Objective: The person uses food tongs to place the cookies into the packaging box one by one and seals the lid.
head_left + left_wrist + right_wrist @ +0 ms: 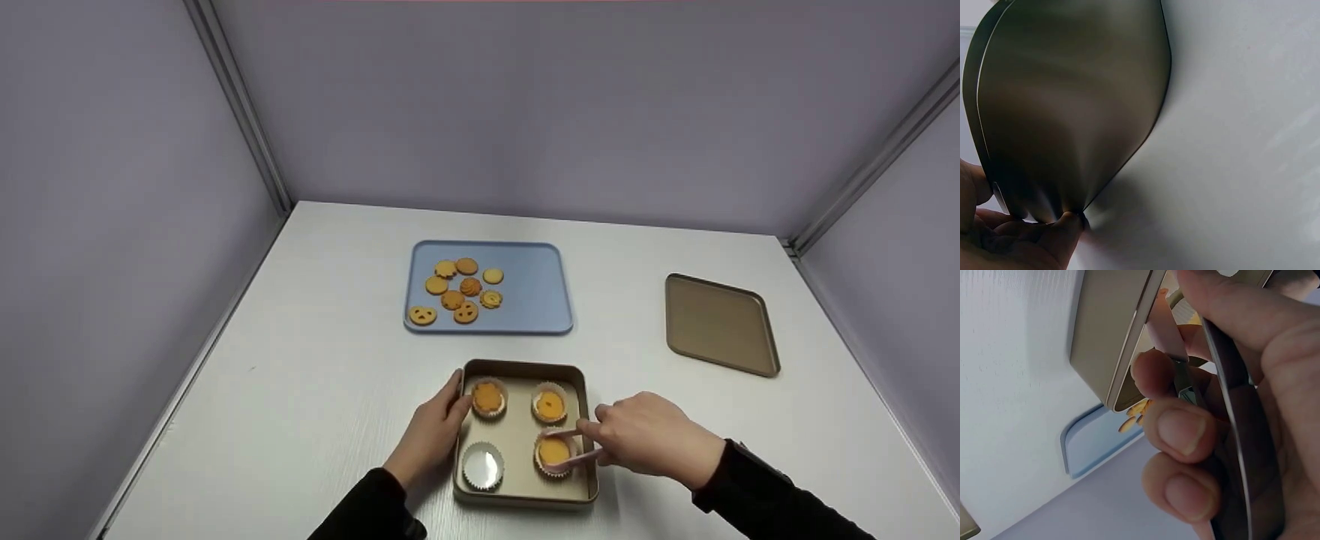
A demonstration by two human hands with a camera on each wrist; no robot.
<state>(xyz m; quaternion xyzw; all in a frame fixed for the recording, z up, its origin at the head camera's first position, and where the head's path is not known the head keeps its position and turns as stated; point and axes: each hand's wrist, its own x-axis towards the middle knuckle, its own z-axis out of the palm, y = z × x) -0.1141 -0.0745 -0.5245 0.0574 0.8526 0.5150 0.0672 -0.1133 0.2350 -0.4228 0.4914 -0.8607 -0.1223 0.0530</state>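
Note:
My left hand holds the left wall of a gold rectangular tin, thumb at the rim and fingers along the outside. In my right hand is a pair of tongs with pink tips, gripped between thumb and curled fingers. The tips straddle a round yellow cookie in the front right paper cup. Behind it, another cup holds a small flower-shaped cookie. A browner cookie lies in the back left cup. The front left paper cup has a pale, shiny bottom showing.
Beyond the tin lies a blue tray with several assorted cookies grouped on its left half. A shallow gold lid rests on the white table at the right. Grey-violet panels enclose the back and sides.

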